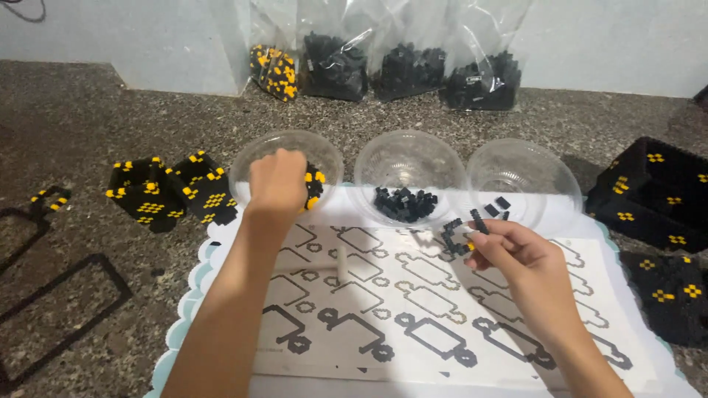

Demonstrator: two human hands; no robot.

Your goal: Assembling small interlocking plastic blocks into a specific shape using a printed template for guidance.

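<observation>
- At the far edge of the pattern sheet (442, 309): three clear bowls in a row.
- Left hand (276, 184): reaches into the left bowl (251, 158) of black-and-yellow pieces; grip state cannot be determined.
- Right hand (516, 254): above the sheet, grip closed on a small black block assembly (461, 236).
- Middle bowl (409, 173): holds black blocks.

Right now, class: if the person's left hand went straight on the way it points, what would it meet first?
The left hand points into the left clear bowl; it would first meet the black and yellow pieces there, probably, since depth is unclear.
</observation>
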